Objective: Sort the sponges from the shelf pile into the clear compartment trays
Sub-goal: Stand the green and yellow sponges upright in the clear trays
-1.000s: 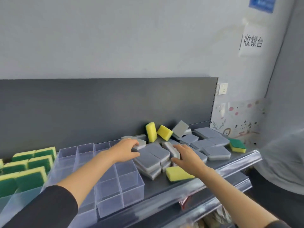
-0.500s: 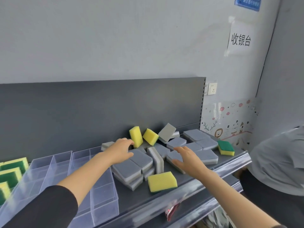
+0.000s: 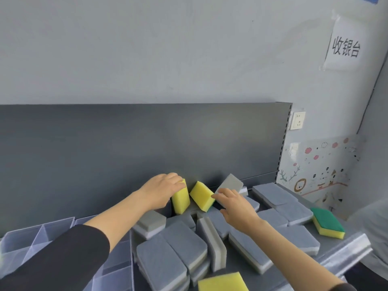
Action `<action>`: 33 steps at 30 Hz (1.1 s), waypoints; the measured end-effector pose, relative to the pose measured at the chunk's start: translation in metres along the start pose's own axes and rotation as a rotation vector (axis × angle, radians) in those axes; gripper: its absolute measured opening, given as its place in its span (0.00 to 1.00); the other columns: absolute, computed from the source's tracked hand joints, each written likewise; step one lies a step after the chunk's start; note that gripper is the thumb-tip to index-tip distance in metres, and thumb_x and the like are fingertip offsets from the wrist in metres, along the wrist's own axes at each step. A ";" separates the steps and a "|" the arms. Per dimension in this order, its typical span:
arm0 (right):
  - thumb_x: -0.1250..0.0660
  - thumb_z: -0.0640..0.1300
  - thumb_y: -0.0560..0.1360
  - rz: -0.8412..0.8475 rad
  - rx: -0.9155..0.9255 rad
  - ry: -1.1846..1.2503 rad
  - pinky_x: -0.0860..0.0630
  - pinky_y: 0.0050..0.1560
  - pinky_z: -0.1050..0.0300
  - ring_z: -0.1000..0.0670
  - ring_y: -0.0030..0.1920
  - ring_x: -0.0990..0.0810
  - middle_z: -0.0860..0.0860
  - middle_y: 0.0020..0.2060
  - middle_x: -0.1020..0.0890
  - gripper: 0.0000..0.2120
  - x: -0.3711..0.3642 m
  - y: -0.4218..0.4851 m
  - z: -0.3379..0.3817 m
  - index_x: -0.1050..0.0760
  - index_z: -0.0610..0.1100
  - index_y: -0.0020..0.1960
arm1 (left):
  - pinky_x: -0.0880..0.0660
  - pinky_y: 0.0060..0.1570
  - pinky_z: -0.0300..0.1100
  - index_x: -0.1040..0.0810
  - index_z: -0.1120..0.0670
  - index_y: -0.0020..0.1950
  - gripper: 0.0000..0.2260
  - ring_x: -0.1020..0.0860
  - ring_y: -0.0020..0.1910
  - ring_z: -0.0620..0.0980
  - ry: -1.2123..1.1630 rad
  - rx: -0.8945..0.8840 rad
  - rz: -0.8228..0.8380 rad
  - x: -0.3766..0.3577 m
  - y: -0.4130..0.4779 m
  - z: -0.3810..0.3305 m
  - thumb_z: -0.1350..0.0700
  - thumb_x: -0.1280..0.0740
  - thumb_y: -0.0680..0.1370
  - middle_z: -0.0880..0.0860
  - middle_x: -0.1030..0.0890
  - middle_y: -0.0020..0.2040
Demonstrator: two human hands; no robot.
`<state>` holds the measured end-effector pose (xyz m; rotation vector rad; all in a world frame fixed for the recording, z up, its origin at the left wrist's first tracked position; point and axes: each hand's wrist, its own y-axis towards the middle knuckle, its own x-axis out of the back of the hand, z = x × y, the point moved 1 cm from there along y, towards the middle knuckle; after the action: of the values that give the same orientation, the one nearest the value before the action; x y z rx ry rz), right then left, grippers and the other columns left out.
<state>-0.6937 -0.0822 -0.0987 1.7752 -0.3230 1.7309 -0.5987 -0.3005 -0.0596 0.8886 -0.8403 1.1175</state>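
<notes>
A pile of grey sponges (image 3: 180, 248) covers the dark shelf (image 3: 348, 225). Two yellow sponges lean against the back panel. My left hand (image 3: 159, 191) grips the top of the upright left yellow sponge (image 3: 181, 201). My right hand (image 3: 235, 205) reaches with relaxed fingers, its fingertips at the edge of the tilted right yellow sponge (image 3: 201, 196) and holding nothing. Another yellow sponge (image 3: 222, 282) lies flat at the front edge. A green-and-yellow sponge (image 3: 328, 222) lies at the right end. The clear compartment tray (image 3: 37, 236) sits at the lower left.
A dark grey back panel (image 3: 126, 143) rises behind the shelf. The shelf's metal front rail (image 3: 346, 248) runs along the right front. A person in a grey garment (image 3: 375, 227) stands at the right edge. A wall socket (image 3: 298, 120) and a paper sign (image 3: 346, 49) hang on the wall.
Both hands moved back toward the rear panel. My left hand left the grey sponges and took hold of the left yellow sponge; my right hand reached to the right yellow one.
</notes>
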 end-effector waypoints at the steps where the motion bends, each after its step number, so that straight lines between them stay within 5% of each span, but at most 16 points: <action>1: 0.41 0.38 0.77 0.015 0.020 -0.041 0.34 0.66 0.52 0.46 0.70 0.37 0.50 0.72 0.38 0.25 -0.005 0.008 -0.001 0.41 0.52 0.72 | 0.22 0.44 0.38 0.21 0.49 0.54 0.29 0.21 0.54 0.48 0.044 -0.027 0.003 -0.005 0.004 0.005 0.58 0.21 0.54 0.47 0.20 0.54; 3: 0.42 0.36 0.76 0.031 0.082 -0.115 0.38 0.69 0.52 0.45 0.72 0.41 0.49 0.74 0.41 0.28 -0.012 0.021 -0.003 0.43 0.53 0.73 | 0.22 0.38 0.35 0.18 0.45 0.47 0.31 0.19 0.48 0.46 0.151 -0.108 -0.018 -0.011 0.013 0.015 0.57 0.20 0.45 0.46 0.18 0.49; 7: 0.41 0.32 0.74 0.046 0.174 -0.206 0.41 0.71 0.50 0.44 0.74 0.44 0.47 0.74 0.42 0.31 -0.023 0.037 -0.008 0.42 0.53 0.73 | 0.22 0.40 0.34 0.18 0.43 0.45 0.28 0.18 0.50 0.46 0.265 -0.233 0.003 -0.016 0.027 0.023 0.58 0.20 0.46 0.47 0.17 0.50; 11: 0.23 0.40 0.57 0.028 0.242 -0.270 0.24 0.57 0.54 0.45 0.62 0.25 0.48 0.63 0.24 0.33 -0.033 0.048 -0.013 0.26 0.56 0.60 | 0.24 0.38 0.34 0.19 0.44 0.42 0.23 0.19 0.50 0.46 0.231 -0.237 0.044 -0.027 0.036 0.027 0.60 0.22 0.50 0.47 0.17 0.50; 14: 0.19 0.45 0.48 0.012 0.252 -0.299 0.20 0.48 0.59 0.49 0.53 0.19 0.52 0.54 0.19 0.30 -0.036 0.056 -0.017 0.22 0.57 0.49 | 0.25 0.35 0.35 0.21 0.46 0.40 0.23 0.19 0.48 0.46 0.216 -0.220 0.049 -0.030 0.040 0.028 0.62 0.23 0.50 0.47 0.18 0.48; 19: 0.20 0.45 0.57 -0.130 0.252 -0.200 0.21 0.47 0.60 0.50 0.51 0.18 0.53 0.53 0.18 0.26 -0.025 0.050 -0.015 0.24 0.53 0.52 | 0.28 0.33 0.36 0.25 0.48 0.44 0.22 0.21 0.42 0.45 0.110 -0.140 -0.067 -0.024 0.038 0.028 0.66 0.29 0.54 0.43 0.21 0.39; 24: 0.24 0.41 0.64 -0.216 0.193 -0.048 0.19 0.47 0.53 0.46 0.52 0.18 0.50 0.53 0.18 0.22 -0.009 0.037 -0.014 0.25 0.46 0.56 | 0.31 0.53 0.44 0.32 0.55 0.60 0.15 0.27 0.56 0.52 -0.076 -0.017 0.011 -0.006 0.029 0.018 0.64 0.40 0.74 0.52 0.25 0.55; 33: 0.42 0.42 0.78 -0.276 0.043 0.114 0.31 0.61 0.52 0.43 0.62 0.29 0.45 0.62 0.26 0.18 0.030 -0.011 0.000 0.34 0.41 0.68 | 0.30 0.45 0.43 0.35 0.54 0.58 0.10 0.28 0.52 0.50 -0.208 0.097 0.034 0.035 -0.013 -0.008 0.53 0.39 0.79 0.51 0.28 0.54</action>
<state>-0.6843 -0.0659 -0.0733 1.6543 0.0087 1.6408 -0.5773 -0.2832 -0.0338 1.0887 -0.9808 1.1154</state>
